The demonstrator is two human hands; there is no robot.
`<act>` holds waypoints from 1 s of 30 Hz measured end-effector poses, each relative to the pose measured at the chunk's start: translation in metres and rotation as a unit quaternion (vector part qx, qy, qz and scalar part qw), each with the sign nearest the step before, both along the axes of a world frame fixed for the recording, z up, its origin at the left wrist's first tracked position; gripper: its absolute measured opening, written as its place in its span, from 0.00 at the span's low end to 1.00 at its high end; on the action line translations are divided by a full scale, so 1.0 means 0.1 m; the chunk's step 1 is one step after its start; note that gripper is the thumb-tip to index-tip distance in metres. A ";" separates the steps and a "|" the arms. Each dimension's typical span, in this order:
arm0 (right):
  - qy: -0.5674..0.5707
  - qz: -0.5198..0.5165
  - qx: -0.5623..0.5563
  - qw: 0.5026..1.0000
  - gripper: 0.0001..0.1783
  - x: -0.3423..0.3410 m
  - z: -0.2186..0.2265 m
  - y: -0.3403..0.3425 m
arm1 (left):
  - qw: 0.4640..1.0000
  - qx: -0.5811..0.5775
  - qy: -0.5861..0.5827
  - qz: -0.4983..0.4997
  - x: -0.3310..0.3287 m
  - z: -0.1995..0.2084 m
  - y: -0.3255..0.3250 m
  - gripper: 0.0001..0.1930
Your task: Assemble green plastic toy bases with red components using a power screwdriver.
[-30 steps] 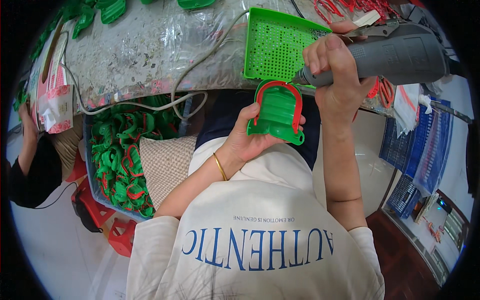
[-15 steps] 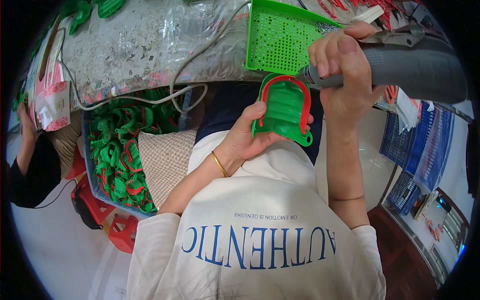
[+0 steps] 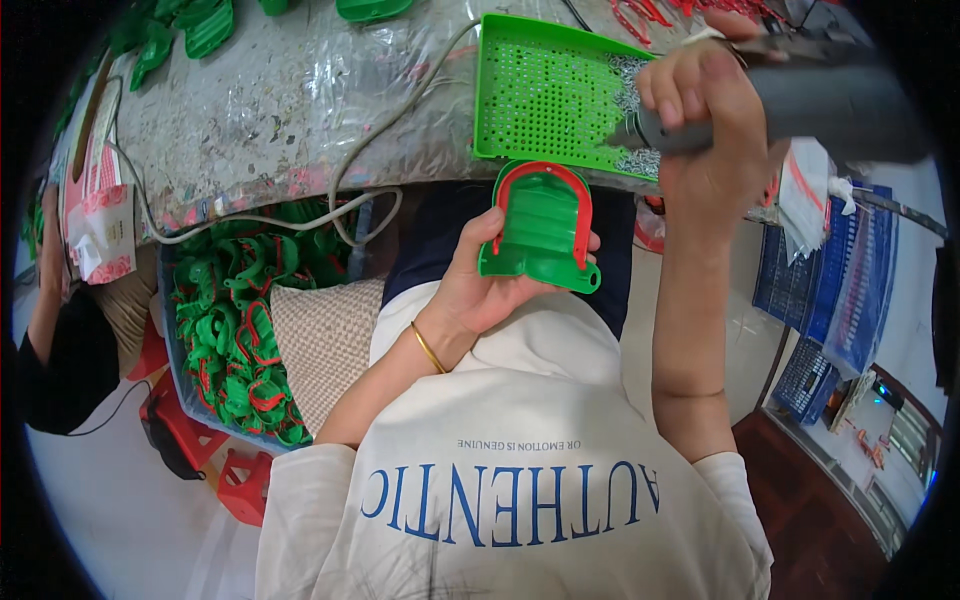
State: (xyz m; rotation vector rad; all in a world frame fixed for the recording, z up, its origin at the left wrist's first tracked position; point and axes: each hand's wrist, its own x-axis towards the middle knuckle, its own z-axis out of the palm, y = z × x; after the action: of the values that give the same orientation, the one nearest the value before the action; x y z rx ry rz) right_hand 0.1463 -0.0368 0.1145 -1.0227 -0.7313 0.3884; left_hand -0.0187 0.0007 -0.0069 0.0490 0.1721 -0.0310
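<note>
Gripping the power tool [image 3: 835,112] in our curled right hand [image 3: 722,125], we have swung its tip [image 3: 628,132] from the red-trimmed green piece [image 3: 540,220], cupped beside the tray [image 3: 540,95] in our half-closed left hand [image 3: 480,275], toward some metal bits [image 3: 637,162], so the piece seems clear

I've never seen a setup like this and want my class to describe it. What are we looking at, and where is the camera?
There is no robot here, just a person's two bare hands. A wide fisheye camera on the person's head looks down, so straight edges bend. The left hand holds a green moulded piece with a red U-shaped strip along it. The right hand grips a grey power tool, blurred, its tip over a green tray. That tray, full of small holes, sits on the worktable and holds small metal pieces. More green pieces lie farther back.
</note>
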 end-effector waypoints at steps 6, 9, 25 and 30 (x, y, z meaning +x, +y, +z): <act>0.005 -0.125 -0.035 0.992 0.10 0.20 -0.41 0.19 | 0.999 -0.048 -0.002 -0.009 0.01 -0.05 0.00 0.37; -0.026 -0.150 -0.051 0.987 0.09 0.25 -0.55 0.23 | 0.998 -0.060 -0.006 -0.009 0.00 -0.07 -0.01 0.36; -0.033 -0.165 -0.086 0.982 0.10 0.29 -0.80 0.26 | 0.998 -0.055 0.025 0.001 0.00 -0.08 -0.01 0.37; -0.025 -0.161 -0.088 0.983 0.10 0.24 -0.74 0.26 | 0.998 -0.066 0.014 0.002 -0.02 -0.10 0.00 0.36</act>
State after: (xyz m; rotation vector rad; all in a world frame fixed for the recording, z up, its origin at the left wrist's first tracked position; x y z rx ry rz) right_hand 0.1701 -0.0103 0.0400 -1.2993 -0.5701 0.1488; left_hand -0.0209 0.0006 -0.0171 -0.0831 0.1975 -0.0392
